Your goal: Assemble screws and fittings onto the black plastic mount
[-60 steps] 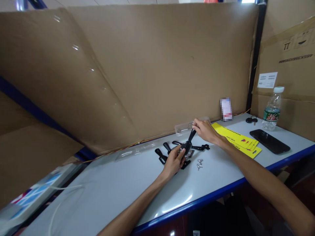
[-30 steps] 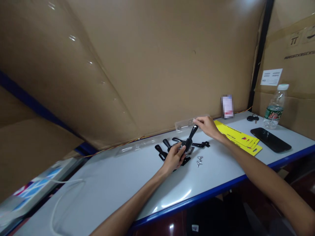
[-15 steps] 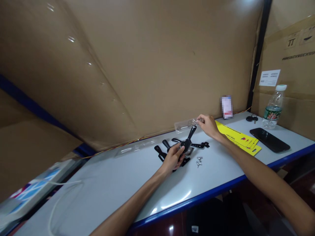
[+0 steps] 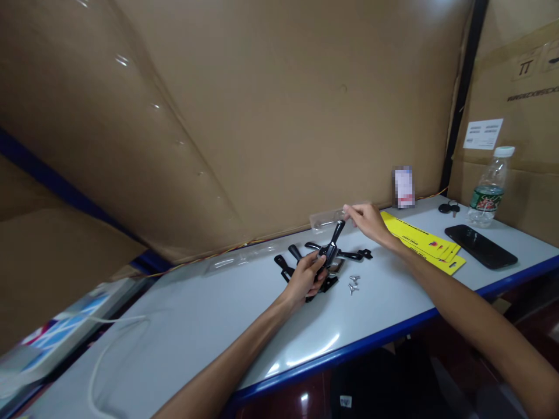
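My left hand (image 4: 307, 276) is wrapped round a black tool (image 4: 333, 243) with a slim handle that points up and away. Just behind the tool's tip, my right hand (image 4: 361, 219) pinches the right part of a clear plastic package (image 4: 325, 221). More black tools (image 4: 285, 265) lie on the table beside and beneath my left hand, and another black handle (image 4: 350, 256) extends to the right. Small silver wing-shaped screws (image 4: 353, 287) rest in front of them.
Yellow cards (image 4: 425, 247) lie under my right forearm. Further right are a black phone (image 4: 480, 247), keys (image 4: 449, 208) and a bottle (image 4: 487, 189). Clear packaging (image 4: 244, 257) lies at the back; a white cable (image 4: 98, 355) curves at left. Cardboard (image 4: 283, 116) rises behind the table.
My right hand has moved slightly left along the clear package. The black tool in my left hand has shifted slightly left and its handle is tilted a bit differently.
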A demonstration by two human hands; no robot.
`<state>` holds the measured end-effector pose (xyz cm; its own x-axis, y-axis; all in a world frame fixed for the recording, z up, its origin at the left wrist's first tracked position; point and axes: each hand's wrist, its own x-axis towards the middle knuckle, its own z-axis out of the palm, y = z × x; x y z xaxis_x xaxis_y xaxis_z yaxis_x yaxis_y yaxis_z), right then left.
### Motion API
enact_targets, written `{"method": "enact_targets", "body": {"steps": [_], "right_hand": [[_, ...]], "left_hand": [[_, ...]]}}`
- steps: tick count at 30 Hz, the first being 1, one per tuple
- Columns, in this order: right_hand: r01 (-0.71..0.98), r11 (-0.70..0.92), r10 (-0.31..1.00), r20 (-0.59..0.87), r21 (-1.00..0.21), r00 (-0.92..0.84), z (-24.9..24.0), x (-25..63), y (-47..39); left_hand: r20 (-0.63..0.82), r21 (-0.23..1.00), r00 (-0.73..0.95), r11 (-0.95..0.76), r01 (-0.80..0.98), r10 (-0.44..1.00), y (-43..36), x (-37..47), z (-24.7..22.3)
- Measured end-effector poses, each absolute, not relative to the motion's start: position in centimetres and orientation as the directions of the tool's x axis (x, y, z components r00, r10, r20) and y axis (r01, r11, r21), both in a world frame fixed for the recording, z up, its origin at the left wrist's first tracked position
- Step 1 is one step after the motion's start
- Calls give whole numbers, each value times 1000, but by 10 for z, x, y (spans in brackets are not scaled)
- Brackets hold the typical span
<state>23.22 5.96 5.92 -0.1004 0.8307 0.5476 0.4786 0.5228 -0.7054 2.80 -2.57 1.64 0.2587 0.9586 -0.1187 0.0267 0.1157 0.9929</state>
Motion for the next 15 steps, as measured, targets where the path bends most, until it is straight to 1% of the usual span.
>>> {"method": "enact_targets", "body": {"steps": [2, 5, 11, 15], "right_hand": [[455, 534, 827, 553, -713, -105, 59, 232, 60], [427, 517, 847, 515, -742, -131, 58, 231, 59], [396, 454, 885, 454, -798, -99, 59, 227, 56], [365, 460, 879, 473, -809, -59, 58, 227, 57]], "left_hand": [[-120, 993, 260, 115, 36, 958, -26, 28, 17], [-121, 993, 260, 114, 42, 958, -27, 28, 18], [-127, 992, 250, 122, 35, 960, -26, 28, 18], [-124, 992, 244, 119, 36, 962, -26, 28, 17]]}}
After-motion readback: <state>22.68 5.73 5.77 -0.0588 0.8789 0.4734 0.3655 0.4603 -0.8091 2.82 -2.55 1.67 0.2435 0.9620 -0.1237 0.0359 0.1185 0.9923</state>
